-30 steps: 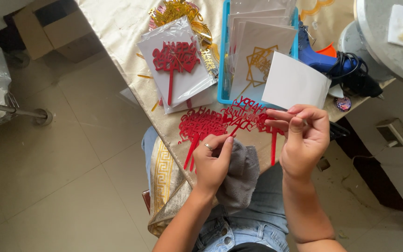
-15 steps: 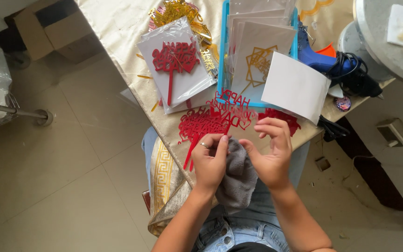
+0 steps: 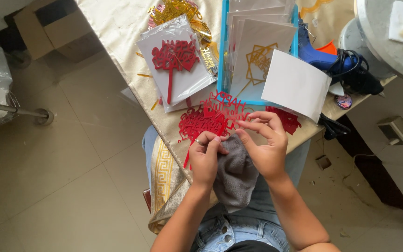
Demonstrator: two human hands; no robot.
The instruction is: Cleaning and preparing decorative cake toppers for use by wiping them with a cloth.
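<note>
Crowding both hands (image 3: 239, 149): red cutouts (image 3: 201, 123), blue tray (image 3: 223, 70).

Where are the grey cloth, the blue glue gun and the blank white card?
grey cloth (image 3: 235, 175): head view, middle of the cloth between the hands.
blue glue gun (image 3: 317, 57): head view, on its blue body.
white card (image 3: 295, 84): head view, centre of its blank face.

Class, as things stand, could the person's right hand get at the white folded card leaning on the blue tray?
Probably yes. The right hand sits just below the white folded card with nothing between them, though its fingers are busy pinching a red cut-out topper over the grey cloth.
</note>
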